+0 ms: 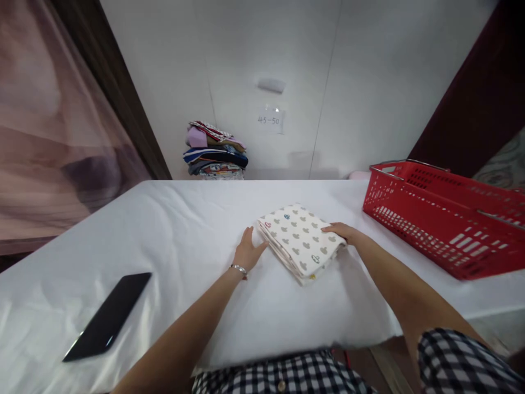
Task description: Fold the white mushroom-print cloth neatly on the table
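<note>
A folded cream cloth [298, 239] with grey and coloured mouse-head prints lies on the white-covered table [176, 230]. My left hand [248, 251], a thin bracelet at its wrist, rests flat and open against the cloth's left edge. At the cloth's right corner lies my right hand [341, 232], fingers stretched out over the fabric. Neither hand grips anything.
A black phone [107, 316] lies at the table's front left. A red plastic basket [443, 216] stands at the right. A stack of folded clothes [215, 150] sits by the wall behind the table. A paper label [269, 120] hangs on the wall.
</note>
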A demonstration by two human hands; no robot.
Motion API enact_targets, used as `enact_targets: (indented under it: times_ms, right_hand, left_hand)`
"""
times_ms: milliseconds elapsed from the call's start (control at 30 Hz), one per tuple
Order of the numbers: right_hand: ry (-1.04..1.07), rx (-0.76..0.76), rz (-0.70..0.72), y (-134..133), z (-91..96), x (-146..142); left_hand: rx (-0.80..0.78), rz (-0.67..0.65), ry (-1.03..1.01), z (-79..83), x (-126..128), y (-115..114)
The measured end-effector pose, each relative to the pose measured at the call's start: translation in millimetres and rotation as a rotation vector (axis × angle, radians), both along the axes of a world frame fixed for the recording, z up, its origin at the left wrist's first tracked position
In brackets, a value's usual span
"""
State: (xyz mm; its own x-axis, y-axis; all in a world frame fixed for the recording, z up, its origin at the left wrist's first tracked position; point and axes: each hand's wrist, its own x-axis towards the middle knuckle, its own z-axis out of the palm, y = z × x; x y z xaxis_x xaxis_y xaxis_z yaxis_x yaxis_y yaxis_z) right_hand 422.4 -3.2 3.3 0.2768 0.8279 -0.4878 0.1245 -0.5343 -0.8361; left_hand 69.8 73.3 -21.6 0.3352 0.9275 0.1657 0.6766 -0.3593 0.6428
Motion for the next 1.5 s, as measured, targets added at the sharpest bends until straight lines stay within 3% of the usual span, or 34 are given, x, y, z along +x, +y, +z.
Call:
enact_targets:
  times_ms: [100, 233, 367, 567, 767, 933, 1133, 1200, 1333, 1400, 1500]
  right_hand:
    - [0.029, -0.040, 0.018, -5.1, -2.1, 3.9]
    - [0.011, -0.040, 0.005, -6.2, 1.2, 0.5]
    - [-0.032, 0.003, 0.019, -8.4, 6.3, 2.5]
    - [-0.250, 0.069, 0.019, -20.0, 6.8, 9.0]
    - [-0.351, 0.015, 0.069, -34.2, 7.5, 4.2]
    - [-0.667, 0.187, 0.049, -38.1, -0.3, -0.9]
    - [-0.852, 0.067, 0.127, -41.1, 5.9, -3.7]
    - [-0.960, 0.119, 0.185, -37.9, 16.4, -15.9]
    - [-1.168, 0.472, 0.346, -30.6, 26.1, -63.0]
    - [-1.219, 0.478, 0.448, -29.6, 18.1, -84.9]
    - [-1.198, 0.339, 0.582, -29.7, -0.9, -98.2]
  left_hand:
    - [0.148, -0.164, 0.027, 2.5, 8.1, -27.0]
    - [0.393, -0.496, 0.134, 9.8, 22.8, -64.6]
    - [0.462, -0.700, 0.191, 9.8, 36.2, -78.8]
    - [0.483, -0.722, 0.191, 5.6, 37.8, -75.6]
    - [0.539, -0.766, 0.165, 9.1, 35.6, -83.9]
    - [0.489, -0.784, 0.130, 7.6, 40.9, -88.6]
    - [0.475, -0.789, 0.104, 6.4, 39.6, -92.8]
    - [0.486, -0.780, 0.097, 5.7, 39.7, -95.0]
    - [0.510, -0.799, 0.083, 4.5, 42.0, -100.0]
    - [0.509, -0.825, 0.078, 3.8, 42.3, -102.8]
    - [0.500, -0.831, 0.046, 2.9, 40.0, -105.8]
